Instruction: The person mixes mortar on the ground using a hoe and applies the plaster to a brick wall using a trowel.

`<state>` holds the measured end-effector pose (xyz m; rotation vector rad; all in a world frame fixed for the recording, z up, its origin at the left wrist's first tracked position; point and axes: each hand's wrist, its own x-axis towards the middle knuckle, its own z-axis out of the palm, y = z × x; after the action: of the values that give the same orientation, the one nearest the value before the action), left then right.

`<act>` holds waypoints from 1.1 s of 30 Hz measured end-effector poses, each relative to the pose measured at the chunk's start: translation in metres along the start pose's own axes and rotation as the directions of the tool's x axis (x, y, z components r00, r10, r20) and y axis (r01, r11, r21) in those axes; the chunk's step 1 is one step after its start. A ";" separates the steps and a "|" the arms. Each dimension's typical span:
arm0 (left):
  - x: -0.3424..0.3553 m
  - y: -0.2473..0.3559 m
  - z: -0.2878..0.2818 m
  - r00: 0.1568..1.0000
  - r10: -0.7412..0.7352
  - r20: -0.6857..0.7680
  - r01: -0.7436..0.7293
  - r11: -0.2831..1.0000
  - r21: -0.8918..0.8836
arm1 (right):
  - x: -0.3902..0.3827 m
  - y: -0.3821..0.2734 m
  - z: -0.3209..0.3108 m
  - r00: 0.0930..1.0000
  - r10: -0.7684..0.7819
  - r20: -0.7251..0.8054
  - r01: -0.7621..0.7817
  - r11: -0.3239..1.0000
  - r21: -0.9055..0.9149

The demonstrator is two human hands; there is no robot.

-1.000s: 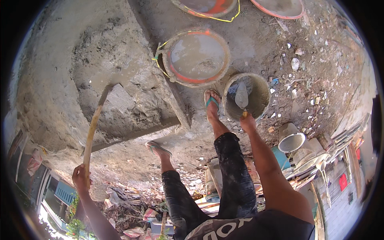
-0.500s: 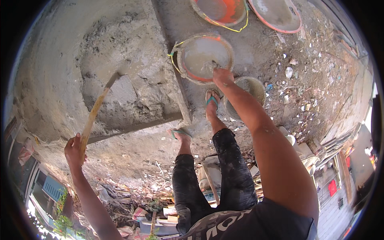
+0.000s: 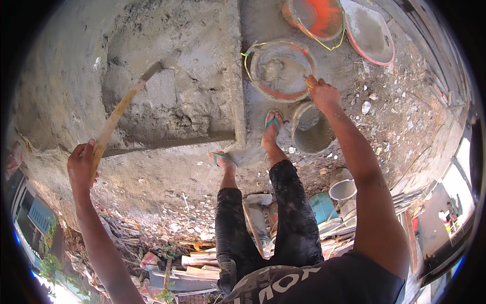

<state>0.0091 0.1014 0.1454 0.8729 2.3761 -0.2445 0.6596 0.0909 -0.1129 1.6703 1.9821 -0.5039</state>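
Note:
My left hand (image 3: 82,167) grips the long wooden handle (image 3: 118,113) of a tool whose grey flat blade (image 3: 160,87) lies in the wet mortar pit (image 3: 202,101), behind a low cement ridge. My right hand (image 3: 324,95) is closed on the yellow handle of a trowel (image 3: 309,81) at the right side of a round orange-rimmed bucket (image 3: 281,95) of grey slurry; the trowel's blade is hidden in or behind the slurry and rim. Just below it stands a grey bucket (image 3: 309,139) with wet material inside.
An orange bucket (image 3: 324,20) and a red-rimmed tub (image 3: 367,35) lie at the top right. Rubble and litter (image 3: 369,126) cover the ground rightward. Stacked boards (image 3: 200,266), small buckets (image 3: 341,190) and a blue container (image 3: 321,207) are behind my feet.
My right hand has lifted the trowel out of the grey bucket to the orange-rimmed bucket, where the slurry is stirred. My left hand has shifted up and left, still on the handle.

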 end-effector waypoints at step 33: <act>-0.008 -0.020 0.008 1.000 0.012 -0.021 -0.012 1.000 -0.006 | -0.001 -0.032 -0.015 0.985 0.151 0.080 -0.158 0.984 0.087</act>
<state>0.0049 0.0797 0.1431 0.8910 2.3895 -0.2245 0.6261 0.0929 -0.1014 1.8189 1.7846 -0.5981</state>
